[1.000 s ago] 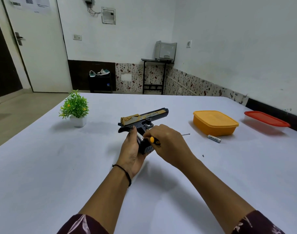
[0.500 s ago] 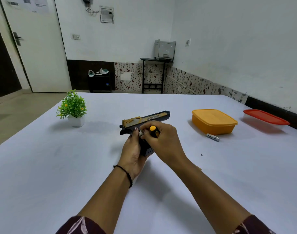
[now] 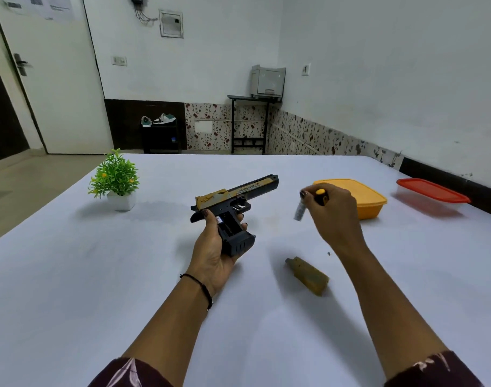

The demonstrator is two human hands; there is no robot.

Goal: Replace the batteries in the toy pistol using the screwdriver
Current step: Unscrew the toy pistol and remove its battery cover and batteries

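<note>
The toy pistol (image 3: 238, 195) is held above the white table (image 3: 71, 275) by the left hand (image 3: 213, 252), whose fingers and thumb are wrapped round the black grip. The barrel is pointed away and to the right, and the gold-coloured slide is turned upward. The side of the grip is seen open, with a dark hollow exposed; what lies inside cannot be made out.

The right hand (image 3: 333, 216) is raised to the right of the pistol, apart from it, with its fingers curled. A small pale battery (image 3: 299, 210), blurred, is pinched at the fingertips and hangs downward. The screwdriver (image 3: 321, 195) is gripped in the same fist, and only its yellow and black handle is visible.

A tan cover piece (image 3: 308, 275) is laid on the table between the two forearms, below the right hand. A yellow box (image 3: 370, 202) is partly hidden behind the right hand, and a box with a red lid (image 3: 431, 191) is placed further right. A small green plant (image 3: 114, 177) in a white pot is set at the left of the table.
</note>
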